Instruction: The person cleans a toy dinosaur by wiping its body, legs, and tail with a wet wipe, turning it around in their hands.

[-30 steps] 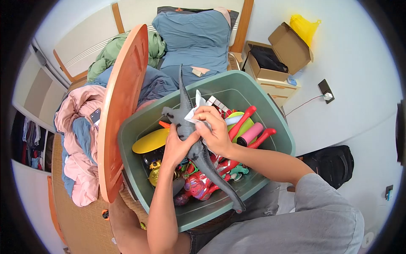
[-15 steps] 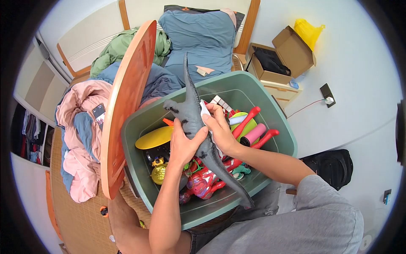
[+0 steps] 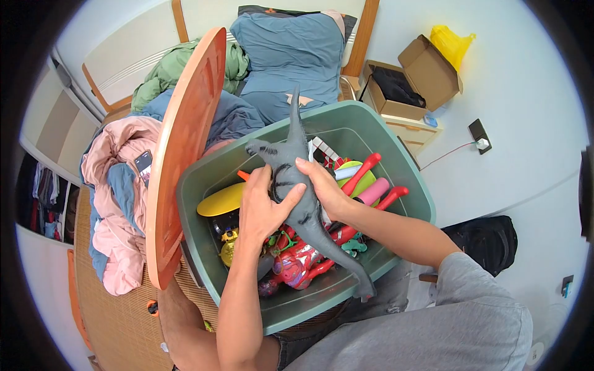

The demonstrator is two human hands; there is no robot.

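A grey toy dinosaur (image 3: 314, 230) with dark markings lies belly-side across my hands, its long neck and tail stretched over the bin. My left hand (image 3: 263, 207) grips its body from the left, thumb laid across it. Around the right side of the body, my right hand (image 3: 329, 195) is closed, thumb on top and other fingers hidden beneath. A bit of white wipe (image 3: 310, 148) peeks out beside that hand, mostly covered by the toy. Below, the green bin (image 3: 207, 260) holds a yellow oval piece (image 3: 221, 200), a red figure (image 3: 297, 264) and several other toys.
An orange lid (image 3: 185, 161) stands upright against the bin's left side. Behind are rumpled bedding (image 3: 120, 145) with a phone (image 3: 143, 167) on it and a pillow (image 3: 288, 59). To the right are an open cardboard box (image 3: 396, 108) and a black backpack (image 3: 482, 244).
The dinosaur has turned slightly between my hands, its upper end shifting right and down. My right hand has moved a little, and the white wipe has gone mostly out of sight behind the toy.
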